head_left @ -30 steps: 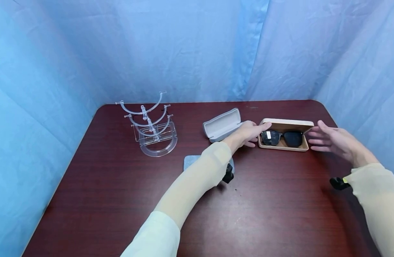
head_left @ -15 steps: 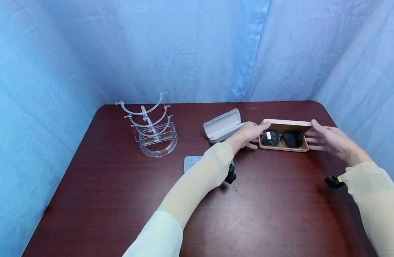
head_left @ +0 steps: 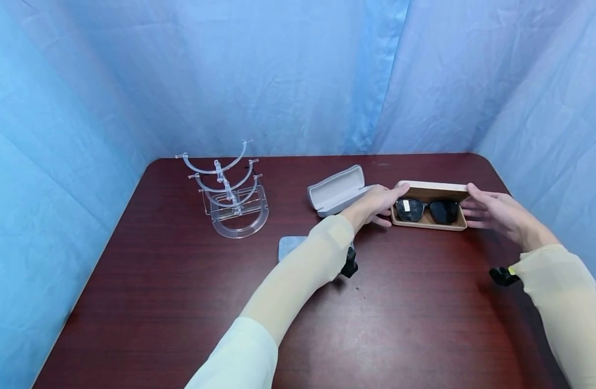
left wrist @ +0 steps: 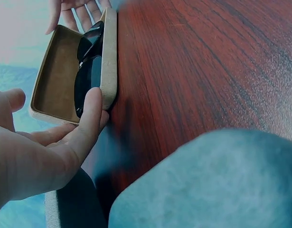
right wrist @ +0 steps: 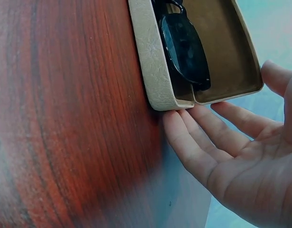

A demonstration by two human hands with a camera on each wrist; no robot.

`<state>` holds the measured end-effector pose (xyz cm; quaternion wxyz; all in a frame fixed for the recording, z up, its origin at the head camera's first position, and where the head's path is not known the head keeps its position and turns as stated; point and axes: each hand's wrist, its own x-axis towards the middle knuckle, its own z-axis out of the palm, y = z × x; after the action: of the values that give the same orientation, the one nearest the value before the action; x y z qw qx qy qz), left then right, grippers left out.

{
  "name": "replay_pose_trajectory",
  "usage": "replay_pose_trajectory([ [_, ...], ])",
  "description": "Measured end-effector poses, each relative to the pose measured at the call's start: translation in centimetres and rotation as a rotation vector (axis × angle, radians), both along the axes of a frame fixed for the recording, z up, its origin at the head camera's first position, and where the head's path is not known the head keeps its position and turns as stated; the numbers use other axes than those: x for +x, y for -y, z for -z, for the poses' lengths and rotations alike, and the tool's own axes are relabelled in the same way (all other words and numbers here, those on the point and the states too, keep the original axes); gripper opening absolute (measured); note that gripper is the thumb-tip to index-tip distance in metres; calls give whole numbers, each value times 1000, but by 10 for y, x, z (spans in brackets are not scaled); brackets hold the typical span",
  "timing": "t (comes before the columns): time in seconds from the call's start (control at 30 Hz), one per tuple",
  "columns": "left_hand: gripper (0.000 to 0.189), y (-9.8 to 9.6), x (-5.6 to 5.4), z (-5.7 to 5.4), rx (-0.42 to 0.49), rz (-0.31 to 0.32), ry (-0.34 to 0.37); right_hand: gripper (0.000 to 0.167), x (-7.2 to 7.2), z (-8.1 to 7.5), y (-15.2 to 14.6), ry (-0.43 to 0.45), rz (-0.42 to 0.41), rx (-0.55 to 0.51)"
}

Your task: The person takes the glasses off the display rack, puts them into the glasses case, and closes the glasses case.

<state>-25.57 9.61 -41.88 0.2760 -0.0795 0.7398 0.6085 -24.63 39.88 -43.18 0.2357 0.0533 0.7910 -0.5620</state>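
Note:
A tan glasses case sits on the table with its lid raised and a pair of dark sunglasses inside. At its left end is my left hand, whose extended fingers touch the end wall. My left thumb stands apart from the lid in the left wrist view. On the opposite side, my right hand rests straight fingertips against the right end. The right thumb touches the corner of the lid.
A grey glasses case lies with its lid up, left of my left hand. Under my left forearm a blue-grey cloth is partly covered. A clear display stand with curved arms occupies the table's left side. Blue curtains surround the table.
My right hand has moved left to the tan glasses case, and its thumb has come onto the lid. The left hand and the case have hardly moved.

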Motion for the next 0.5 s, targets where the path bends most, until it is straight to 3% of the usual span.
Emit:
replay_pose_trajectory([
  [0.3,66,-2,-1,-2,8,4,17,87,3,-2,1,-23,2,65],
  [0.5,75,-1,-2,-2,17,-1,65,83,5,-1,1,-27,-7,62],
])
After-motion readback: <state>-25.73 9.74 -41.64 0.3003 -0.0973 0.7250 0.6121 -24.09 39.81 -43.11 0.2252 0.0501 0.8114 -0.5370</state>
